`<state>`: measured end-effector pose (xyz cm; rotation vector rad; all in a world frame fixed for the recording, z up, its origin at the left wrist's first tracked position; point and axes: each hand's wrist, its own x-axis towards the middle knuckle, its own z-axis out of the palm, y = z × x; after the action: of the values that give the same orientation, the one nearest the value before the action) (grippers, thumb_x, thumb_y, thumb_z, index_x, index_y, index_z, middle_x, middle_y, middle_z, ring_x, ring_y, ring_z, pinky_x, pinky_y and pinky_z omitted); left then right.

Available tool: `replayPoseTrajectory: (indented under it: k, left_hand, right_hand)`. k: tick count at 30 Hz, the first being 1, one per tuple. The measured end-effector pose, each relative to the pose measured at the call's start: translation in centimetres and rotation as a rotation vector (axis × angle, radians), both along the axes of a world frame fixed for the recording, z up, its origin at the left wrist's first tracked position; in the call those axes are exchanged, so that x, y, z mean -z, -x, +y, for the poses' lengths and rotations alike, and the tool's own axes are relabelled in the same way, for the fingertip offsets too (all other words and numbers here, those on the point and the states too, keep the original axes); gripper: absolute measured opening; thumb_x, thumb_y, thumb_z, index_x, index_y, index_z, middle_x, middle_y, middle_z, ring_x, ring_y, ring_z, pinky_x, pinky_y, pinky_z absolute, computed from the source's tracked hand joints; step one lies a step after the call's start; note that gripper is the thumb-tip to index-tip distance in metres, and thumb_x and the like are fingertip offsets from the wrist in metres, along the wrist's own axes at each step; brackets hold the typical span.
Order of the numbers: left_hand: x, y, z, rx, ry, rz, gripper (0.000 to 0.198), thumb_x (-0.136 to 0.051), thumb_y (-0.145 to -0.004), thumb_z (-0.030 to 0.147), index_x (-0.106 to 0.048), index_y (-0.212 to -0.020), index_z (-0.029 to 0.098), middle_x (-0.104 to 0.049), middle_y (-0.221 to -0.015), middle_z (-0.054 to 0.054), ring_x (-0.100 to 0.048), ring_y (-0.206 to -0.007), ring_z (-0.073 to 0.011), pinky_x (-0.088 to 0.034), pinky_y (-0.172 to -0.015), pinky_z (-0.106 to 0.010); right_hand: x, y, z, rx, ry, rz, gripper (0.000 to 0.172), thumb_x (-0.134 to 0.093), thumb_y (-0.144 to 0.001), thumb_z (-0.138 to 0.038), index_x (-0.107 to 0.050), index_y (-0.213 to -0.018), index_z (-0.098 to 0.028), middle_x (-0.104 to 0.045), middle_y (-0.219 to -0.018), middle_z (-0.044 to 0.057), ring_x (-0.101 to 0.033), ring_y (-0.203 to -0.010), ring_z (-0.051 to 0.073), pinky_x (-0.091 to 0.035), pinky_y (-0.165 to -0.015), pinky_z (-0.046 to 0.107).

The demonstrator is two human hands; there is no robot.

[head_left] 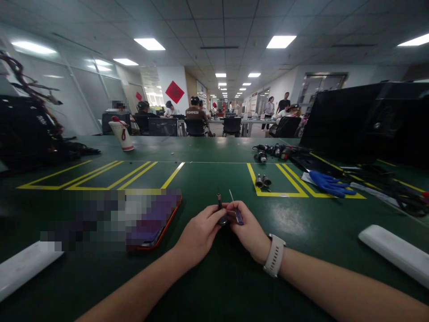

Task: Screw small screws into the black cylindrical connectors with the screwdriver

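Observation:
My left hand (196, 230) is closed around a small dark part (219, 201) whose narrow, coppery-brown end points up between the fingers. In my right hand (248, 230) is a small screwdriver (239, 217) with a translucent purplish handle; its thin metal shaft slants up past the fingertips. The two hands meet over the middle of the green table, fingertips nearly touching around the dark part. Fingers cover most of that part, so its full shape is hidden. A pale watch (275, 256) is on my right wrist.
Two metal cylinders (263, 180) stand ahead right, with several dark connectors (273, 152) behind them. A blue glove (330, 182) lies farther right. An orange-edged case (164, 226) is at left. White bars (395, 252) flank me. A paper cup (121, 135) stands at far left.

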<state>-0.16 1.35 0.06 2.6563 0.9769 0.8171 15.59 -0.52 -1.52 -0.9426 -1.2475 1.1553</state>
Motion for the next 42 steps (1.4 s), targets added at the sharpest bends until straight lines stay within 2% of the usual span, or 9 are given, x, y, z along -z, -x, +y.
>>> replayPoseTrajectory:
  k: [6,13,17,22,28,33,36,38,42]
  left_hand:
    - [0.0,-0.2,0.1,0.004,0.088,-0.009,0.045,-0.049,-0.077,0.003,-0.056,-0.116,0.025,-0.057,-0.12,-0.007,-0.055,-0.108,-0.0232,-0.045,-0.091,-0.039]
    - [0.1,-0.3,1.7,-0.193,0.744,-0.646,0.034,-0.065,-0.07,0.01,-0.063,-0.104,0.017,-0.069,-0.099,-0.007,-0.064,-0.092,-0.0215,-0.05,-0.085,-0.037]
    - [0.0,-0.3,2.1,-0.254,0.945,-0.887,0.03,-0.066,-0.072,0.012,-0.063,-0.102,0.014,-0.069,-0.101,-0.009,-0.065,-0.09,-0.0207,-0.052,-0.079,-0.034]
    - [0.1,-0.2,2.3,-0.24,0.995,-0.908,0.03,-0.066,-0.074,0.015,-0.061,-0.103,0.011,-0.069,-0.097,-0.011,-0.066,-0.08,-0.0187,-0.053,-0.075,-0.032]
    - [-0.1,-0.1,2.1,-0.226,0.989,-0.905,0.028,-0.066,-0.073,0.014,-0.062,-0.101,0.012,-0.069,-0.096,-0.01,-0.065,-0.085,-0.0195,-0.053,-0.076,-0.032]
    - [-0.1,-0.1,1.6,-0.202,0.913,-0.804,0.035,-0.071,-0.067,0.013,-0.062,-0.101,0.015,-0.069,-0.1,-0.009,-0.063,-0.094,-0.0216,-0.049,-0.084,-0.035]
    - [0.0,0.0,1.6,-0.196,0.951,-0.804,0.034,-0.07,-0.07,0.018,-0.062,-0.103,0.015,-0.069,-0.102,-0.01,-0.063,-0.094,-0.0225,-0.05,-0.082,-0.036]
    - [0.1,0.1,1.7,-0.209,0.967,-0.838,0.033,-0.068,-0.072,0.018,-0.061,-0.104,0.015,-0.068,-0.105,-0.01,-0.063,-0.095,-0.0224,-0.051,-0.08,-0.036]
    - [-0.1,-0.1,1.7,-0.236,0.972,-0.89,0.031,-0.068,-0.073,0.015,-0.061,-0.103,0.015,-0.068,-0.103,-0.01,-0.064,-0.093,-0.0213,-0.052,-0.08,-0.035]
  right_hand:
    - [0.1,0.0,0.1,0.022,0.086,0.039,0.041,-0.043,-0.056,0.002,-0.05,-0.089,-0.022,-0.059,-0.101,0.002,-0.059,-0.094,0.018,-0.043,-0.088,0.037]
    - [-0.3,-0.2,0.0,0.019,0.148,-0.002,0.04,-0.043,-0.057,0.003,-0.052,-0.088,-0.021,-0.059,-0.101,0.003,-0.058,-0.098,0.02,-0.045,-0.084,0.038]
    - [-0.4,-0.2,0.0,0.021,0.153,-0.039,0.037,-0.046,-0.058,0.004,-0.054,-0.086,-0.02,-0.06,-0.099,0.003,-0.057,-0.099,0.021,-0.042,-0.088,0.039]
    - [-0.4,-0.2,0.0,0.029,0.138,-0.071,0.036,-0.048,-0.059,0.003,-0.055,-0.085,-0.02,-0.061,-0.096,0.001,-0.057,-0.098,0.019,-0.041,-0.091,0.038]
    - [-0.7,0.0,-0.3,0.062,0.103,-0.091,0.028,-0.054,-0.063,-0.001,-0.058,-0.084,-0.019,-0.063,-0.092,0.002,-0.06,-0.091,0.019,-0.045,-0.084,0.035]
    - [-1.5,-1.1,-0.2,0.201,0.021,-0.053,0.015,-0.055,-0.081,-0.025,-0.06,-0.093,-0.019,-0.064,-0.08,0.001,-0.06,-0.078,0.016,-0.045,-0.074,0.03]
    - [-2.1,-2.4,0.3,0.244,-0.029,-0.022,0.026,-0.053,-0.083,-0.041,-0.062,-0.076,-0.017,-0.055,-0.054,-0.003,-0.052,-0.053,0.012,-0.042,-0.054,0.024]
    - [-2.3,-3.1,0.6,0.244,-0.039,0.002,0.04,-0.047,-0.084,-0.048,-0.059,-0.062,-0.017,-0.045,-0.044,-0.005,-0.039,-0.038,0.008,-0.03,-0.04,0.021]
    - [-2.0,-3.2,0.8,0.201,-0.044,0.012,0.049,-0.042,-0.085,-0.054,-0.055,-0.055,-0.017,-0.04,-0.041,-0.006,-0.028,-0.034,0.006,-0.018,-0.034,0.021]
